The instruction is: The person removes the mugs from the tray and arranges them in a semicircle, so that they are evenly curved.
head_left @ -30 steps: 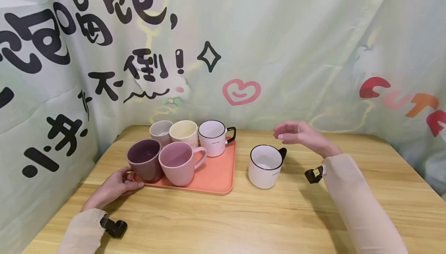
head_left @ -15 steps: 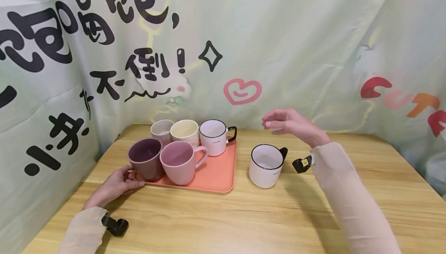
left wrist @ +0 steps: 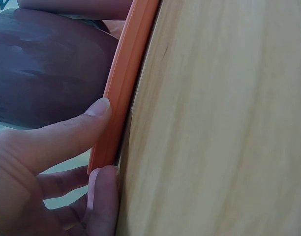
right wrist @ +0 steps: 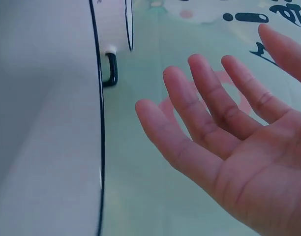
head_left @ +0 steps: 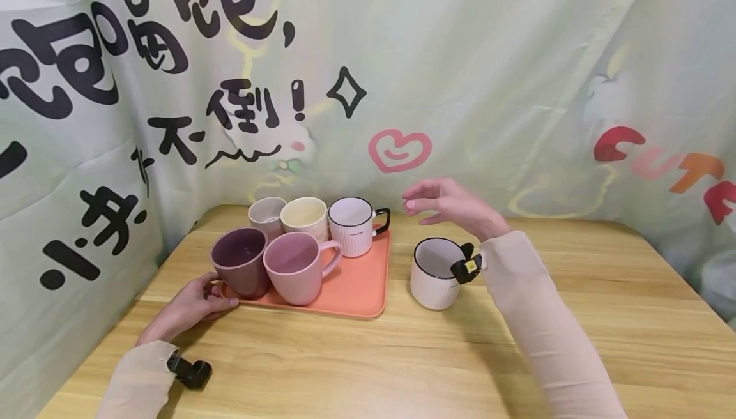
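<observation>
My left hand [head_left: 186,307] grips the near left corner of an orange tray [head_left: 359,288]. In the left wrist view the thumb presses the tray's rim [left wrist: 122,81] while the fingers curl round its corner. Close to that hand stands a dark purple cup [head_left: 241,269], beside a pink mug [head_left: 294,272]. My right hand [head_left: 451,205] is in the air with spread, slightly bent fingers, holding nothing. Below it, on the table right of the tray, stands a white mug [head_left: 431,285] with a black rim; the wrist camera hides part of its handle side.
Along the tray's back stand a grey cup [head_left: 267,214], a cream cup [head_left: 305,218] and another white mug [head_left: 352,234] with a black handle. The wooden table [head_left: 322,368] reaches back to a printed curtain [head_left: 477,87].
My right hand has moved left and a little up, from beyond the lone white mug's handle toward the tray's right side. The left hand and the cups stay put.
</observation>
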Demonstrator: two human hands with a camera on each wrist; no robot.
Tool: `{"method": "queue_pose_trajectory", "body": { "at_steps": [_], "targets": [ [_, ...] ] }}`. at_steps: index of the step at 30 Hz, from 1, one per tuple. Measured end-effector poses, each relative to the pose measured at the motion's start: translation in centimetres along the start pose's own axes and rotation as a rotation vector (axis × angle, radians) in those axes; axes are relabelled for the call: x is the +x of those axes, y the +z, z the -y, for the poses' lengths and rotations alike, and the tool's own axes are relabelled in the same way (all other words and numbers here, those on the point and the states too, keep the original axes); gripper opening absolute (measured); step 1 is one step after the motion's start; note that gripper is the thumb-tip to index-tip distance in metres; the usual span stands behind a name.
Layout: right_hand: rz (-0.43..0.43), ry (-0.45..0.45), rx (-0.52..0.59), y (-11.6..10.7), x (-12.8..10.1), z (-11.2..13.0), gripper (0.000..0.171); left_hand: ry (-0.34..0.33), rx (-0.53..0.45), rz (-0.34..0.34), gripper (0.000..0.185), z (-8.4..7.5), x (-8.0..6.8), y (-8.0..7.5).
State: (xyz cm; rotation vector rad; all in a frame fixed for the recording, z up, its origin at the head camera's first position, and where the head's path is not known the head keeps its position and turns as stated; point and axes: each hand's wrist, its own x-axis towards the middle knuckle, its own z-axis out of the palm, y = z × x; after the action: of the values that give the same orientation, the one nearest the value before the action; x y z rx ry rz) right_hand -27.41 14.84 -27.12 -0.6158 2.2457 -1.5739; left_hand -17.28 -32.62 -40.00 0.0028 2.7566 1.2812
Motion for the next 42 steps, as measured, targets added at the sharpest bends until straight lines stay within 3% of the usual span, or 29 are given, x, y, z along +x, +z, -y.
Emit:
{"method": "queue_pose_trajectory", "body": {
  "at_steps": [9, 23, 42],
  "targets": [
    [0.018, -0.001, 0.059, 2.6, 1.2, 0.5, 0.033, -0.003, -0.063, 0.018, 0.068, 0.0, -0.1, 0.0],
    [0.038, 0.006, 0.116, 5.5, 2.4, 1.0, 0.033, -0.005, -0.037, 0.01, 0.068, 0.1, 0.0, 0.0],
    [0.081, 0.014, 0.177, 9.4, 4.0, -0.1, 0.035, 0.006, -0.034, 0.013, 0.067, 0.2, 0.0, 0.0]
  ]
}}
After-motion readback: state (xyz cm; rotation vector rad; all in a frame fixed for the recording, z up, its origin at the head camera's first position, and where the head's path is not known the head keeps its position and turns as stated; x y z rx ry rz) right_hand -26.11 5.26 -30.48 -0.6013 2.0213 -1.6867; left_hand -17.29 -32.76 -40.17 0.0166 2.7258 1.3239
